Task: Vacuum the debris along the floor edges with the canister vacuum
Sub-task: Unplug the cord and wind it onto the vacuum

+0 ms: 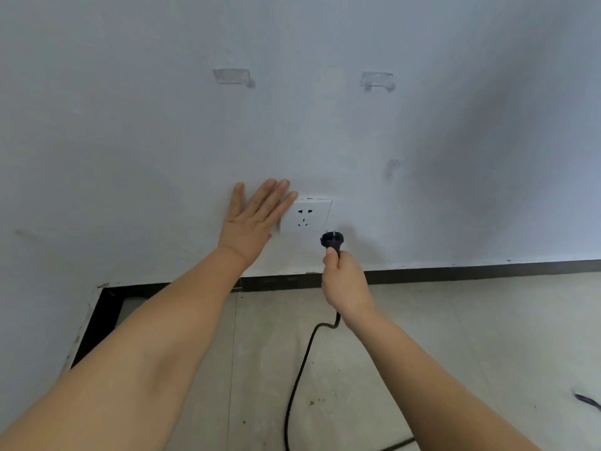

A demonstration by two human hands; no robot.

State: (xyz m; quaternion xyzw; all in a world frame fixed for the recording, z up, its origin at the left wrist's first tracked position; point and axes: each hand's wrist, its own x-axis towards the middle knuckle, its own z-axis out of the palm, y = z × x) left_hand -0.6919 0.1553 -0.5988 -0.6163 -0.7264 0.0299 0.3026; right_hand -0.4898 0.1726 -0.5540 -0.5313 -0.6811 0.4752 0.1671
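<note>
A white wall socket (307,217) sits low on the pale wall. My left hand (255,219) lies flat against the wall with straight fingers, its fingertips touching the socket's upper left edge. My right hand (344,281) grips a black plug (332,239) just below and right of the socket, prongs pointing at the wall and apart from the holes. The plug's black cord (300,369) hangs from under my right hand and runs down across the floor. The canister vacuum is out of view.
A dark skirting board (455,273) runs along the foot of the wall. At the left is a dark recess (104,317) in the corner. Small dark specks (317,401) lie on the grey tiled floor. Another dark object (587,401) pokes in at the right edge.
</note>
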